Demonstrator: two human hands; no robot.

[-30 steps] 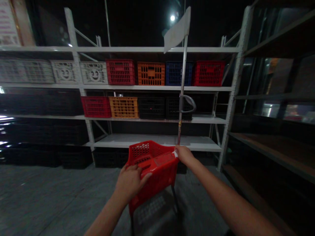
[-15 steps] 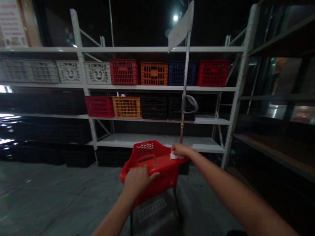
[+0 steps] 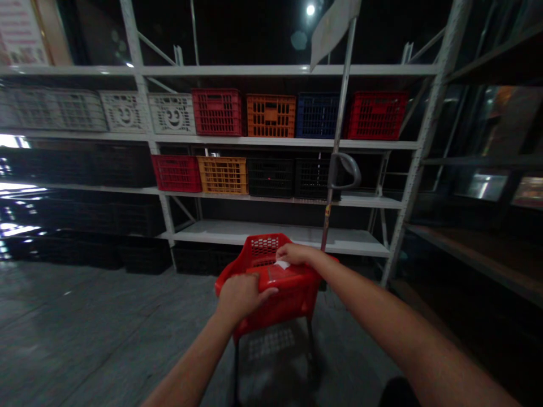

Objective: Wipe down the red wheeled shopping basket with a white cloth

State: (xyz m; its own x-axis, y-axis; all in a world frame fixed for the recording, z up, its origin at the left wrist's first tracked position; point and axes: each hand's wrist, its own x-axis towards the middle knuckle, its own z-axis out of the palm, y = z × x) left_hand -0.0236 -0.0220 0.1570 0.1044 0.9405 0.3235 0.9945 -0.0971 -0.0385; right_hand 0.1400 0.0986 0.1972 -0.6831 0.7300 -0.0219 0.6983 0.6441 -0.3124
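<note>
A red plastic shopping cart (image 3: 280, 308) stands on the floor right in front of me. My left hand (image 3: 240, 294) grips the near edge of the cart at its left, thumb lying along the outside. Over the cart's top panel, my right hand (image 3: 292, 254) has its fingers closed on a white cloth or tissue (image 3: 282, 264), which touches the panel's surface. A metal pole (image 3: 339, 118) rises from the cart's right side, carrying a white flag-like sheet (image 3: 333, 31) at the top and a grey loop handle (image 3: 348, 170) midway.
Beyond the cart is a white metal rack (image 3: 288, 141). On it sit red, orange, blue, white and black crates, among them an orange crate (image 3: 271, 116) and a yellow crate (image 3: 223, 175). Dark shelving (image 3: 475, 254) stands at the right. Grey floor (image 3: 106, 333) spreads to the left.
My right hand has slid leftward with the white cloth, from the panel's right end towards its middle. My left hand keeps its grip. The view has shifted slightly.
</note>
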